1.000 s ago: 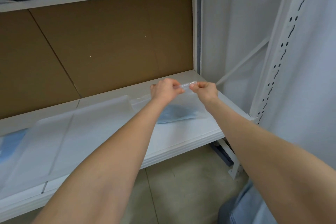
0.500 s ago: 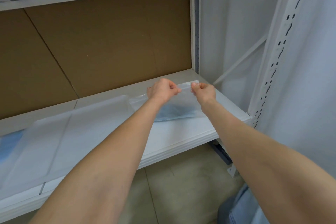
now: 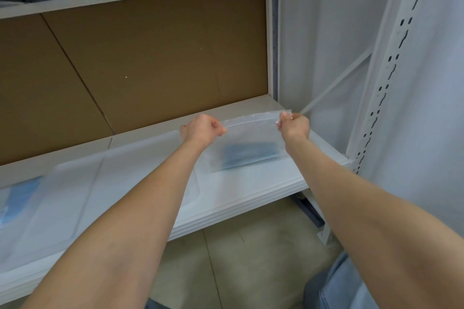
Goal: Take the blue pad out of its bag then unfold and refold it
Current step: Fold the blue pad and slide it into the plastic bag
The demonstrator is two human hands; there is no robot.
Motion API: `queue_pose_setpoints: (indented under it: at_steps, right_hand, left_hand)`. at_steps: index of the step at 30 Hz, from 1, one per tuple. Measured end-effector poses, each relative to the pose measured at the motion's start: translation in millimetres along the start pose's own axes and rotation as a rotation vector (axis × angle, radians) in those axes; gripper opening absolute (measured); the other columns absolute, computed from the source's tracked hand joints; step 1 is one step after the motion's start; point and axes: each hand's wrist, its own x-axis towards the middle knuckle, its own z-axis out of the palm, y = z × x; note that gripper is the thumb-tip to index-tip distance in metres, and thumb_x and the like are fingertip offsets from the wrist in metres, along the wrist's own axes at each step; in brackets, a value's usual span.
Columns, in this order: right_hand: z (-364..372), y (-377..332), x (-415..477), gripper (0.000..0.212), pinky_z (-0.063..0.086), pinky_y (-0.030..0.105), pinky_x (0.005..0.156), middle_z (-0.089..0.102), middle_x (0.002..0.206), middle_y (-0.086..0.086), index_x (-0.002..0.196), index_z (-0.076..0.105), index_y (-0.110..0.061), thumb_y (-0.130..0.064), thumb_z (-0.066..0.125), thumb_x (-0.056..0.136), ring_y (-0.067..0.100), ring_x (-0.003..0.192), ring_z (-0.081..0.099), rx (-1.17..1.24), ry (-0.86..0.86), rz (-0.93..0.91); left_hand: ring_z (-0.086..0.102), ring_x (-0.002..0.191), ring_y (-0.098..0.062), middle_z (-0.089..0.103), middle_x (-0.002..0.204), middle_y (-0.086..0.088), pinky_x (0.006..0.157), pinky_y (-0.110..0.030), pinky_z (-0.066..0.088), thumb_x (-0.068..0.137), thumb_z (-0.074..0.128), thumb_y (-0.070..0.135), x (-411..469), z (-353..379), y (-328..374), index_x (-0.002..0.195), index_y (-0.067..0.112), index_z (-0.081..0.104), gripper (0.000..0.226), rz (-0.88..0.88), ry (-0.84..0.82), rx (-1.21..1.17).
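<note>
A clear plastic bag [image 3: 251, 135] hangs above the right end of the white shelf [image 3: 263, 183]. A folded blue pad [image 3: 251, 154] lies in its lower part, blurred through the plastic. My left hand [image 3: 202, 130] pinches the top edge of the bag at its left end. At the right corner of that same top edge, my right hand [image 3: 293, 125] pinches the bag. The top edge is stretched straight between the two hands.
A large frosted plastic sheet [image 3: 75, 188] lies on the shelf to the left, with something blue [image 3: 17, 198] under its far left end. Brown board [image 3: 150, 52] backs the shelf. A perforated white upright [image 3: 386, 70] stands at right. Concrete floor [image 3: 238, 258] lies below.
My hands have moved apart along the bag's top edge, the right hand sliding out to the right corner. The bag now hangs spread wide and a little higher.
</note>
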Motion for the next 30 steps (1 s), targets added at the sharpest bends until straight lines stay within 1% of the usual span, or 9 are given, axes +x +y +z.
queue_pose_setpoints:
  at_steps: [5,7,10,13,17,21,25,28,30]
  right_hand:
    - [-0.7,2.3,-0.1,0.03,0.05,0.039,0.096,0.068,0.099,0.003,0.071,0.051,-0.021,-0.036,0.051,0.097,0.021,0.097,0.064,0.019,0.014,0.054]
    - [0.4,1.7,-0.8,0.025,0.051,0.039,0.095,0.068,0.097,0.004,0.078,0.056,-0.018,-0.036,0.051,0.097,0.022,0.097,0.065,0.022,0.014,0.049]
    - [0.0,0.2,0.0,0.026,0.049,0.038,0.097,0.067,0.111,0.008,0.103,0.061,-0.013,-0.034,0.046,0.099,0.024,0.106,0.062,0.039,-0.013,0.051]
    - [-2.2,0.6,1.3,0.021,0.048,0.041,0.098,0.068,0.103,0.007,0.087,0.055,-0.016,-0.034,0.049,0.097,0.024,0.1,0.063,0.028,0.038,0.049]
    - [-0.4,4.0,3.7,0.02,0.048,0.041,0.098,0.067,0.097,0.002,0.091,0.055,-0.017,-0.036,0.05,0.097,0.021,0.099,0.064,0.033,0.044,0.064]
    - [-3.2,5.0,5.1,0.023,0.048,0.038,0.096,0.067,0.096,0.004,0.086,0.054,-0.016,-0.036,0.049,0.097,0.023,0.098,0.063,0.025,0.049,0.061]
    - [-8.4,8.3,4.2,0.023,0.045,0.035,0.087,0.067,0.101,0.008,0.093,0.055,-0.016,-0.036,0.046,0.099,0.023,0.095,0.061,0.013,0.057,0.03]
    - [-8.5,13.3,0.6,0.032,0.046,0.038,0.094,0.065,0.113,0.007,0.116,0.054,-0.018,-0.041,0.053,0.093,0.025,0.105,0.059,-0.016,-0.004,0.018]
    - [-10.5,17.8,-1.4,0.045,0.048,0.038,0.094,0.063,0.118,0.008,0.127,0.048,-0.019,-0.033,0.061,0.087,0.028,0.106,0.06,-0.096,-0.054,0.039]
  left_hand:
    - [0.059,0.101,-0.02,0.07,0.097,0.004,0.091,-0.032,0.039,0.085,0.061,0.041,0.5,-1.1,-10.3,0.084,0.027,0.068,0.016,-0.041,0.024,-0.029]
    - [0.059,0.099,-0.018,0.07,0.096,0.006,0.093,-0.032,0.041,0.082,0.065,0.043,3.3,0.1,-12.4,0.081,0.026,0.068,0.017,-0.07,-0.009,-0.113]
    - [0.063,0.095,-0.018,0.072,0.095,0.005,0.096,-0.036,0.047,0.074,0.073,0.042,8.9,2.5,-23.9,0.078,0.021,0.073,0.021,-0.136,-0.005,-0.345]
    - [0.059,0.08,-0.017,0.07,0.077,0.002,0.096,-0.036,0.05,0.077,0.076,0.031,8.0,6.0,-33.5,0.067,0.022,0.067,0.016,-0.165,0.02,-0.59]
    - [0.064,0.086,-0.018,0.065,0.05,0.012,0.097,-0.032,0.049,0.078,0.077,0.024,7.5,10.4,-36.7,0.066,0.02,0.064,0.019,-0.172,0.011,-0.715]
    - [0.064,0.078,-0.009,0.071,0.059,0.006,0.087,-0.025,0.041,0.086,0.069,0.022,3.2,13.5,-39.4,0.074,0.019,0.062,0.014,-0.191,-0.012,-0.846]
    - [0.063,0.056,-0.004,0.064,0.047,0.011,0.072,-0.024,0.048,0.091,0.063,0.018,1.0,21.0,-39.6,0.083,0.012,0.065,0.011,-0.222,-0.006,-0.873]
    - [0.061,0.044,-0.008,0.063,0.06,0.0,0.059,-0.025,0.053,0.093,0.059,0.018,0.2,25.6,-34.3,0.092,0.008,0.065,0.011,-0.285,0.041,-0.882]
    - [0.057,0.034,-0.006,0.061,0.064,-0.004,0.05,-0.021,0.052,0.094,0.057,0.017,-0.3,29.6,-31.3,0.094,0.009,0.062,0.01,-0.323,0.041,-0.896]
